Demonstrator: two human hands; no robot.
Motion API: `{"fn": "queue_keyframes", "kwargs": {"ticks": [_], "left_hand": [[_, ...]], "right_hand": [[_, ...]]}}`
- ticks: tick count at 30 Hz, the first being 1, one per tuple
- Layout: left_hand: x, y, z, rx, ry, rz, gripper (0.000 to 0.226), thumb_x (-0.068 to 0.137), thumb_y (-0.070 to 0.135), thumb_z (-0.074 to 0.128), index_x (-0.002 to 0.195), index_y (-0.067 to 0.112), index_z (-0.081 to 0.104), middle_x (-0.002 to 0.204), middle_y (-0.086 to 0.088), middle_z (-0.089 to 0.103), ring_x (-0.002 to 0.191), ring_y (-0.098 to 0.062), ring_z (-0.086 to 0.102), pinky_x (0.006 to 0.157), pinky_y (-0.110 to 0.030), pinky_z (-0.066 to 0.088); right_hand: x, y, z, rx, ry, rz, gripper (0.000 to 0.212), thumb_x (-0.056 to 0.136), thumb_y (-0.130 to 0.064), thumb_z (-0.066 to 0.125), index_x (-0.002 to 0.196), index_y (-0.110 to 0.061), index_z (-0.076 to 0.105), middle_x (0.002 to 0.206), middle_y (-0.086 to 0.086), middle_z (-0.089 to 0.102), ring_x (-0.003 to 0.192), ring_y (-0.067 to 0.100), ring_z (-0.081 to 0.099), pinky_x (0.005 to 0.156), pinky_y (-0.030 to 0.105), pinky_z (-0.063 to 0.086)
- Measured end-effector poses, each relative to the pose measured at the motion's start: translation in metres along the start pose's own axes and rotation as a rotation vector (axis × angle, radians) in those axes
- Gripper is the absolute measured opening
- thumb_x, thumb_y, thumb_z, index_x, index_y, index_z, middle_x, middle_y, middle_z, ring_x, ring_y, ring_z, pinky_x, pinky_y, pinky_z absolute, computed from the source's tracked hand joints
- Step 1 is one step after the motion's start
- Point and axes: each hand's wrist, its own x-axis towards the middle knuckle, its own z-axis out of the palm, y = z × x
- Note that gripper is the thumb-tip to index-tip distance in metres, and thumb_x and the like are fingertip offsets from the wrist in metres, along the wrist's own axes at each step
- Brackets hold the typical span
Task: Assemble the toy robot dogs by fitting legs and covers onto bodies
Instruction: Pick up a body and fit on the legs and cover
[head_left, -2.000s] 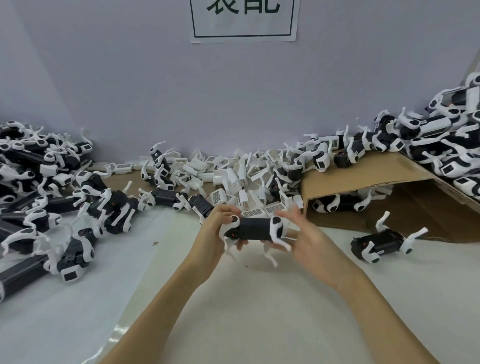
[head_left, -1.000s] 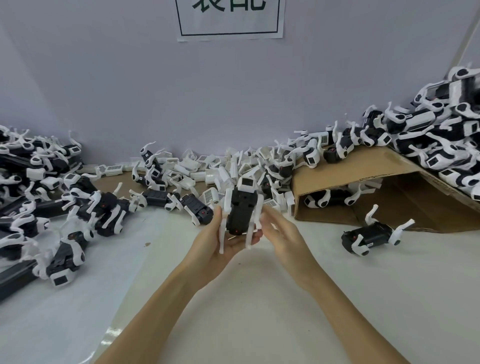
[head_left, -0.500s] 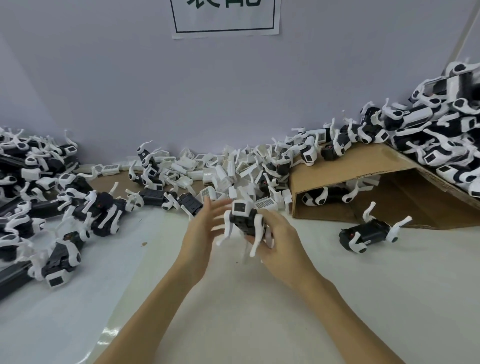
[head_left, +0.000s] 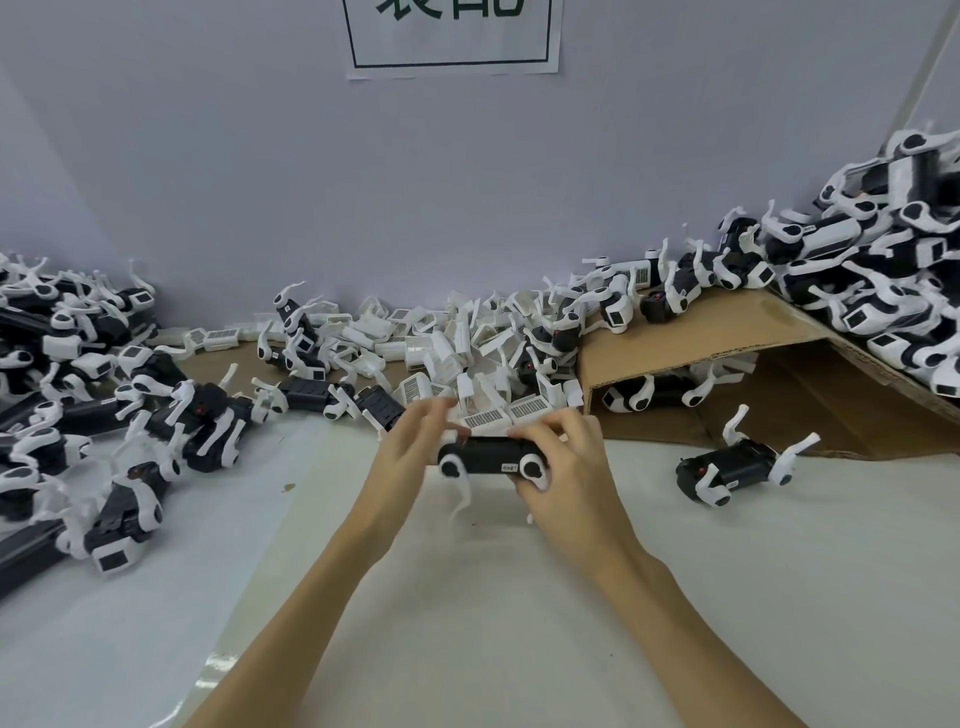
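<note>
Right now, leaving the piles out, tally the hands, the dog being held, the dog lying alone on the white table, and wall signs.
Hands: 2 (left, right)
Held dog: 1
Lone dog: 1
Wall sign: 1
Total: 5

Both hands hold a black toy dog body (head_left: 488, 456) lengthwise: left hand (head_left: 410, 457) one end, right hand (head_left: 566, 467) the other.
</note>
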Motion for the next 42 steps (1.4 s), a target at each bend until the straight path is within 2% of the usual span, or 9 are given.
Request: {"fn": "queue_keyframes", "kwargs": {"ticks": [4,10,13,16,20,24,30,37,42], "left_hand": [[-0.002,-0.008,0.008,0.285,0.174,0.155,0.027,0.089,0.05,0.083,0.111,0.037,0.071,0.098,0.019,0.075,0.1,-0.001,0.071,0.078,-0.012,0.05],[0.002,-0.005,-0.008,0.252,0.336,0.267,0.03,0.077,0.052,0.09,0.094,0.03,0.078,0.098,0.009,0.076,0.094,-0.01,0.069,0.078,-0.023,0.051],[0.002,-0.002,-0.019,0.224,0.254,0.28,0.032,0.076,0.056,0.081,0.096,0.031,0.077,0.098,0.008,0.075,0.091,-0.008,0.067,0.075,-0.015,0.046],[0.002,-0.003,-0.02,0.155,0.228,0.235,0.038,0.089,0.063,0.063,0.1,0.03,0.078,0.102,0.006,0.076,0.096,-0.011,0.068,0.08,-0.028,0.048],[-0.001,-0.005,-0.008,-0.012,0.471,0.156,0.062,0.098,0.071,0.05,0.072,0.02,0.076,0.081,-0.005,0.076,0.058,-0.018,0.059,0.064,-0.039,0.04],[0.001,-0.004,-0.013,-0.127,0.601,0.157,0.061,0.103,0.056,0.052,0.059,0.019,0.072,0.073,-0.004,0.075,0.084,-0.027,0.071,0.077,-0.059,0.044],[0.001,0.009,-0.016,-0.455,0.439,0.153,0.062,0.103,0.066,0.044,0.094,0.012,0.074,0.081,-0.017,0.07,0.076,-0.03,0.069,0.072,-0.035,0.057],[-0.004,0.015,-0.022,-0.658,0.415,0.082,0.075,0.104,0.068,0.038,0.07,0.006,0.062,0.077,-0.02,0.07,0.065,-0.029,0.064,0.066,-0.031,0.056],[0.0,0.012,-0.023,-0.595,0.393,0.099,0.082,0.104,0.073,0.032,0.069,0.007,0.067,0.075,-0.017,0.069,0.067,-0.028,0.065,0.067,-0.031,0.057]], "right_hand": [[-0.003,-0.008,0.005,0.044,-0.027,-0.006,0.052,0.079,-0.007,0.086,0.125,-0.025,0.068,0.125,-0.001,0.049,0.122,0.017,0.046,0.096,0.028,0.052],[-0.001,-0.011,0.003,0.438,-0.346,0.299,0.066,0.082,-0.068,0.068,0.141,-0.049,0.046,0.131,-0.023,0.06,0.127,-0.004,0.051,0.098,0.021,0.04],[-0.002,-0.01,0.007,0.495,-0.324,0.303,0.065,0.087,-0.05,0.079,0.144,-0.042,0.049,0.126,-0.022,0.064,0.121,-0.002,0.056,0.09,0.018,0.048],[-0.006,-0.01,0.011,0.562,-0.28,0.306,0.059,0.085,-0.04,0.082,0.136,-0.042,0.054,0.121,-0.021,0.065,0.121,0.005,0.058,0.094,0.026,0.054],[-0.014,-0.02,0.019,0.514,-0.286,0.259,0.063,0.081,-0.048,0.08,0.138,-0.044,0.052,0.123,-0.025,0.062,0.125,0.007,0.055,0.097,0.035,0.053],[-0.018,-0.032,0.028,0.516,-0.271,0.223,0.063,0.083,-0.046,0.081,0.139,-0.046,0.049,0.129,-0.024,0.061,0.126,0.006,0.053,0.096,0.032,0.051],[-0.016,-0.035,0.025,0.432,-0.151,0.104,0.074,0.083,-0.025,0.087,0.142,-0.043,0.047,0.139,-0.032,0.05,0.131,0.004,0.049,0.095,0.016,0.046],[-0.016,-0.038,0.021,0.337,-0.139,-0.053,0.071,0.083,-0.026,0.087,0.143,-0.031,0.049,0.14,-0.025,0.051,0.133,0.007,0.05,0.102,0.025,0.047],[-0.016,-0.039,0.02,0.384,-0.196,0.069,0.071,0.086,-0.04,0.084,0.144,-0.044,0.043,0.132,-0.037,0.049,0.12,-0.009,0.049,0.095,0.006,0.039]]}}
